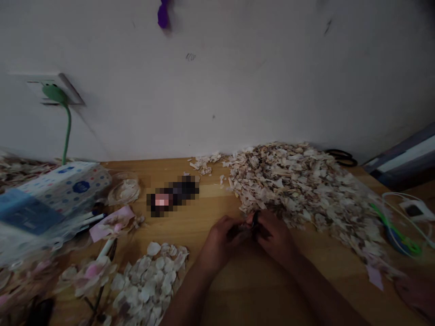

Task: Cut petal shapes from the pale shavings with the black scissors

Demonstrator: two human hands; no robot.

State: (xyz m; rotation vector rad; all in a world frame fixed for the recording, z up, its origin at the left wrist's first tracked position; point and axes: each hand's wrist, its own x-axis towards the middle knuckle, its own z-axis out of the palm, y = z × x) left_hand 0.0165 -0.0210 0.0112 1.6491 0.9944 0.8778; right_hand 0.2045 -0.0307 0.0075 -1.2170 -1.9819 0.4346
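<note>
Both of my hands meet low over the wooden table, just in front of a big heap of pale, dry scraps [282, 176]. My right hand [273, 233] is closed around what looks like a small pair of black-handled scissors [254, 219]; a dark loop shows by the fingers and the blades are hidden. Pinched in my left hand [222, 237] is a thin pale piece [243, 232], like a petal, mostly covered by the fingers. To the left of my forearm lies a pile of rounded whitish petals [146, 280].
A dotted tissue pack [81, 181], pens [84, 222] and pink-centred flowers [90, 274] crowd the left. A blurred-out dark object [173, 194] lies mid-table. Black loops [341, 157] rest behind the heap; cables [408, 240] are at right. A green plug [54, 93] sits in the wall socket.
</note>
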